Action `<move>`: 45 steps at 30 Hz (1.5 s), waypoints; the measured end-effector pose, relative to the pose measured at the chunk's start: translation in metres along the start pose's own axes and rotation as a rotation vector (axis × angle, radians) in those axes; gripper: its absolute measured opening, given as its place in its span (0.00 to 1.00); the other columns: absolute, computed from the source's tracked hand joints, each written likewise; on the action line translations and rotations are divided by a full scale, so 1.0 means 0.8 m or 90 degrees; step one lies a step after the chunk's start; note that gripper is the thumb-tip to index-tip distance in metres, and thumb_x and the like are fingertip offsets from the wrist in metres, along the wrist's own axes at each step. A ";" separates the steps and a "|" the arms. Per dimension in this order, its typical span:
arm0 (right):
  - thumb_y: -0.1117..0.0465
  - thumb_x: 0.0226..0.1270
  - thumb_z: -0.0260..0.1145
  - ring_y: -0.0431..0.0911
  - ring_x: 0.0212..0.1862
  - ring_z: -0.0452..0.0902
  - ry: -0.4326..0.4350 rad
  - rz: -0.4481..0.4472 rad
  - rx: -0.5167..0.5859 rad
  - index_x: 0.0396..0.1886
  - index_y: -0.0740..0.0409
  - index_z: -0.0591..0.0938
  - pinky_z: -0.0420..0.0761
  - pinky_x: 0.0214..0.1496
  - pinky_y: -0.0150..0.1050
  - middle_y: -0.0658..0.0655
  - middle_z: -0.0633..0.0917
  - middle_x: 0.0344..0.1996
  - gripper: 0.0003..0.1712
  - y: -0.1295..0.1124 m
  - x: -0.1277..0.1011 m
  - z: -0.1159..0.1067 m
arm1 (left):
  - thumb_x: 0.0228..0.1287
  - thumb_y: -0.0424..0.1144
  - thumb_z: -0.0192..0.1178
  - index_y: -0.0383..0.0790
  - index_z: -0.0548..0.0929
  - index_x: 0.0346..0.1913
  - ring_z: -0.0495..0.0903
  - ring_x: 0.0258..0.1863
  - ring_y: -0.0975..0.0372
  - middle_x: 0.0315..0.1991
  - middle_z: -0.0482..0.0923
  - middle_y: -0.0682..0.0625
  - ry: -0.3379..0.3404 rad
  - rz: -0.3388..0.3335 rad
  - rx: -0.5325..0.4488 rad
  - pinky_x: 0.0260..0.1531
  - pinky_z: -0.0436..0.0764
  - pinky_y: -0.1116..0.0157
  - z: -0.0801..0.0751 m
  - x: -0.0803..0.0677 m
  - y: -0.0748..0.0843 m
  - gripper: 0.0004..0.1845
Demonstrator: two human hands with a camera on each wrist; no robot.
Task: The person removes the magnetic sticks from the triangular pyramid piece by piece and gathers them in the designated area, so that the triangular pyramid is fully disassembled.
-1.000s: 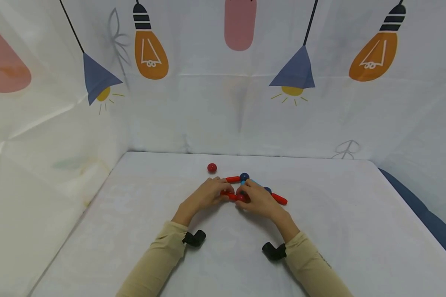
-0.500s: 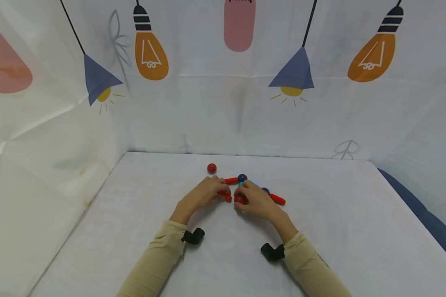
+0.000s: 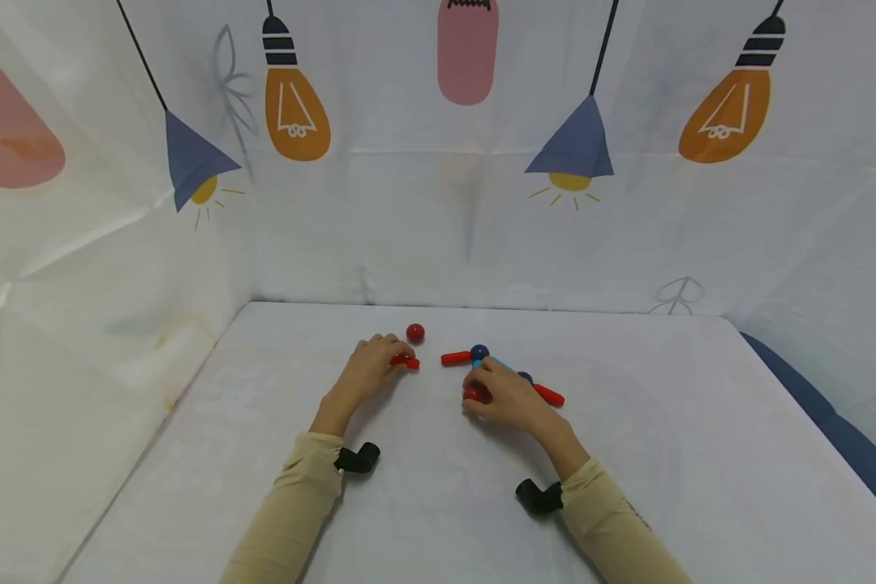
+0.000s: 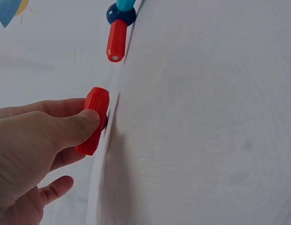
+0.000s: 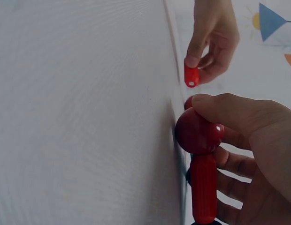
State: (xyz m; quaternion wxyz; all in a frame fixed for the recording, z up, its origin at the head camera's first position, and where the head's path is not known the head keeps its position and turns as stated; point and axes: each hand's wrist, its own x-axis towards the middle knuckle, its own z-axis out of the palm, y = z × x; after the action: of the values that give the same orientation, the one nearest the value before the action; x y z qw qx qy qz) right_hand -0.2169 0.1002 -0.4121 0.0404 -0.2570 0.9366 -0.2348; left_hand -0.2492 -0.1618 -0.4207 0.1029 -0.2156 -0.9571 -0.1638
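White cloth covers the counter, and a backdrop printed with lamps and bulbs hangs behind it.

On the person's left, the left hand pinches a short red rod between thumb and forefinger; the other fingers curl loosely below. From the head view the rod's long axis runs roughly across the counter, its free end pointing toward the right hand. Just beyond these fingers lies a loose red ball, near but apart from the rod.

The right hand has its fingers curled round a red ball that sits on the end of a second red rod; the thumb presses on top of the ball. Past these fingertips lies a chain of pieces: a small red rod joined to a dark blue ball, a light blue rod running back from it, another dark ball and a further red rod emerging beside the hand.

The two hands stand apart, with bare cloth between them. The held rod's free end faces the red ball in the right fingers, and the left hand is the nearer one to the loose ball.
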 end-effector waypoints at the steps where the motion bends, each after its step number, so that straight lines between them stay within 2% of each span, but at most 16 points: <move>1: 0.50 0.57 0.70 0.39 0.35 0.68 -0.002 0.000 -0.001 0.41 0.45 0.80 0.71 0.34 0.32 0.46 0.71 0.34 0.14 0.001 0.000 0.000 | 0.57 0.36 0.67 0.48 0.83 0.44 0.76 0.43 0.55 0.41 0.81 0.51 0.001 -0.010 0.004 0.44 0.74 0.55 0.001 0.000 -0.001 0.11; 6: 0.49 0.57 0.70 0.39 0.36 0.69 -0.031 0.006 -0.003 0.42 0.44 0.79 0.72 0.35 0.32 0.46 0.71 0.34 0.15 0.001 -0.002 -0.001 | 0.56 0.36 0.67 0.48 0.83 0.44 0.76 0.44 0.55 0.41 0.81 0.51 0.012 -0.058 0.001 0.44 0.74 0.55 0.006 -0.003 -0.006 0.12; 10: 0.48 0.58 0.69 0.39 0.36 0.69 -0.078 0.017 0.000 0.44 0.44 0.78 0.72 0.34 0.33 0.46 0.71 0.33 0.16 -0.001 -0.004 -0.008 | 0.56 0.35 0.67 0.48 0.83 0.44 0.76 0.44 0.55 0.41 0.81 0.51 0.016 -0.068 0.000 0.42 0.74 0.55 0.010 -0.003 -0.008 0.12; 13: 0.47 0.61 0.66 0.40 0.33 0.70 -0.086 0.018 0.031 0.49 0.48 0.77 0.71 0.32 0.34 0.46 0.73 0.30 0.19 -0.002 -0.004 -0.015 | 0.58 0.35 0.65 0.47 0.82 0.46 0.75 0.44 0.55 0.42 0.80 0.50 0.010 -0.073 -0.004 0.42 0.75 0.55 0.011 -0.002 -0.009 0.12; 15: 0.46 0.63 0.63 0.40 0.31 0.71 -0.064 0.017 0.054 0.52 0.49 0.76 0.72 0.32 0.35 0.46 0.75 0.29 0.20 -0.002 -0.003 -0.019 | 0.58 0.35 0.65 0.46 0.82 0.46 0.76 0.44 0.54 0.42 0.80 0.49 0.008 -0.071 -0.010 0.42 0.76 0.53 0.010 -0.002 -0.009 0.12; 17: 0.48 0.65 0.62 0.41 0.33 0.71 -0.017 0.007 0.078 0.54 0.51 0.75 0.73 0.34 0.36 0.47 0.76 0.31 0.21 0.001 0.000 -0.020 | 0.59 0.35 0.64 0.46 0.81 0.48 0.75 0.45 0.53 0.44 0.79 0.49 0.001 -0.073 -0.019 0.44 0.76 0.53 0.010 -0.001 -0.010 0.13; 21: 0.52 0.66 0.61 0.47 0.45 0.71 0.064 -0.005 0.087 0.59 0.53 0.73 0.76 0.45 0.42 0.54 0.75 0.44 0.23 0.013 0.006 -0.015 | 0.61 0.37 0.63 0.45 0.81 0.49 0.75 0.48 0.52 0.47 0.78 0.47 0.005 -0.065 -0.018 0.45 0.75 0.52 0.005 0.001 -0.007 0.13; 24: 0.54 0.66 0.60 0.52 0.53 0.70 0.079 0.014 0.081 0.64 0.53 0.70 0.76 0.54 0.49 0.59 0.71 0.54 0.27 0.022 0.009 -0.010 | 0.62 0.39 0.62 0.46 0.80 0.50 0.74 0.50 0.52 0.49 0.77 0.47 0.005 -0.052 -0.017 0.48 0.74 0.52 0.000 0.007 0.003 0.14; 27: 0.55 0.66 0.60 0.53 0.54 0.71 0.074 0.037 0.078 0.65 0.53 0.68 0.76 0.55 0.53 0.61 0.69 0.58 0.28 0.028 0.011 -0.006 | 0.62 0.39 0.61 0.46 0.80 0.51 0.74 0.52 0.53 0.50 0.77 0.47 -0.008 -0.029 -0.033 0.50 0.73 0.51 -0.003 0.014 0.021 0.14; 32: 0.56 0.67 0.59 0.52 0.46 0.75 0.091 0.050 0.074 0.60 0.52 0.73 0.79 0.49 0.51 0.59 0.72 0.52 0.22 0.029 0.012 -0.001 | 0.62 0.40 0.61 0.46 0.80 0.53 0.76 0.51 0.55 0.51 0.78 0.49 -0.041 0.016 -0.057 0.52 0.76 0.53 0.008 0.020 0.057 0.16; 37: 0.58 0.68 0.59 0.50 0.44 0.76 0.107 0.052 0.087 0.55 0.51 0.74 0.80 0.45 0.48 0.58 0.73 0.48 0.16 0.027 0.013 0.004 | 0.61 0.42 0.63 0.46 0.79 0.54 0.78 0.47 0.58 0.49 0.79 0.50 -0.068 0.035 -0.060 0.49 0.79 0.60 0.030 0.023 0.083 0.18; 40: 0.58 0.68 0.59 0.50 0.45 0.76 0.109 0.051 0.091 0.54 0.50 0.74 0.79 0.44 0.47 0.57 0.73 0.47 0.15 0.027 0.014 0.008 | 0.61 0.40 0.63 0.45 0.79 0.53 0.78 0.42 0.59 0.45 0.79 0.50 -0.053 0.037 -0.051 0.44 0.80 0.63 0.039 0.022 0.089 0.17; 45: 0.59 0.69 0.58 0.51 0.46 0.76 0.114 0.046 0.083 0.54 0.49 0.74 0.79 0.45 0.48 0.57 0.73 0.47 0.15 0.028 0.017 0.008 | 0.60 0.37 0.64 0.44 0.79 0.51 0.77 0.36 0.60 0.40 0.79 0.50 -0.012 0.034 -0.047 0.38 0.80 0.66 0.041 0.022 0.091 0.16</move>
State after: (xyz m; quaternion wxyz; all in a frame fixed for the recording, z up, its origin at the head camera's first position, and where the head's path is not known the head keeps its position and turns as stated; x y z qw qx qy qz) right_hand -0.2377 0.1072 -0.4276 -0.0182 -0.1978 0.9278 -0.3159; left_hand -0.2362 -0.0817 -0.4265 0.0904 -0.2459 -0.9454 -0.1940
